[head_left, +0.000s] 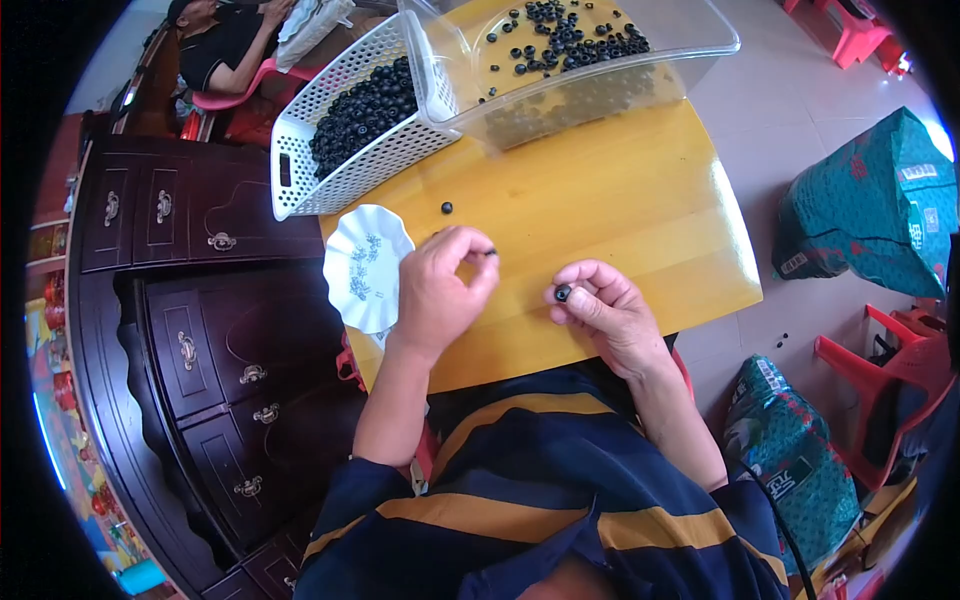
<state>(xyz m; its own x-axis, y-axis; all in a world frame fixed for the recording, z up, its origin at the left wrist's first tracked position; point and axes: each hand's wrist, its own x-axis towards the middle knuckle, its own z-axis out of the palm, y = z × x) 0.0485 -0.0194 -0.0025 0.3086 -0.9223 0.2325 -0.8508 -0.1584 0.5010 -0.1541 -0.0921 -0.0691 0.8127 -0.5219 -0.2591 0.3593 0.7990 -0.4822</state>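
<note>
Over the wooden table, my right hand [618, 318] pinches a small black round part [562, 294] with a hole in its face between thumb and fingers. My left hand [445, 295] is a little way to its left, thumb and forefinger closed on a small dark piece [490, 252], of which only a bit shows at the fingertips. The two hands are apart. Beyond the left hand a single black round part [447, 207] lies on the tabletop. A white dish with a wavy rim [345, 233] sits left of that hand, partly covered by it.
At the table's [640, 200] far side stand a white perforated basket [375, 150] of black round parts and a clear plastic bin [690, 50] with smaller black parts. A dark wooden cabinet [200, 290] is at left. Teal bags [850, 200] and a red chair [900, 385] stand at right. Another person [225, 50] sits far left.
</note>
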